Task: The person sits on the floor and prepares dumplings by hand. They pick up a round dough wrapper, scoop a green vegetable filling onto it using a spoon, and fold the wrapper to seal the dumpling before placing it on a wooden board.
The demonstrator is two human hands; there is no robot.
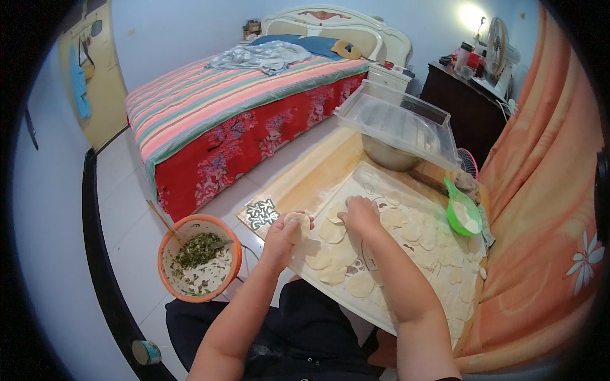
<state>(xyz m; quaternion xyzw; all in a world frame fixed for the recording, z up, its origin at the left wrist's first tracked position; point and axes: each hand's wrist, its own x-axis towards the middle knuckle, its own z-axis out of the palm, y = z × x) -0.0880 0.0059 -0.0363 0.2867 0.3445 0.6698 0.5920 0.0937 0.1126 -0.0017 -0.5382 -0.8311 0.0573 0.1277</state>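
A: What are we holding in our left hand (278, 242)?

B: We are pinching a thin, pale cream round of dough (298, 224) between thumb and fingers, near the left edge of a flat white tray (360, 174) with printed drawings. We cannot tell whether it is one layer or several.

A: And our right hand (362, 218)?

B: We are leaning it over the tray, thumb and fingertips drawn narrow beside a second thin, cream-coloured dough round (335, 213). We cannot tell whether the fingers are gripping that round or only touching it.

A: Where is the other dough?

B: Many flat, floury cream discs (360, 285) are lying across the tray, a good number overlapping. To our left, apart from both hands, an orange-rimmed round bowl (237, 253) is holding a chopped dark green mixture (197, 252).

A: Which step are we judging this to be?

B: We seem to be lifting rounds off the tray and gathering them in the left hand. The next move is probably calling for a gentle pinch at the round's rim, peeling it from its neighbours without stretching or tearing it.
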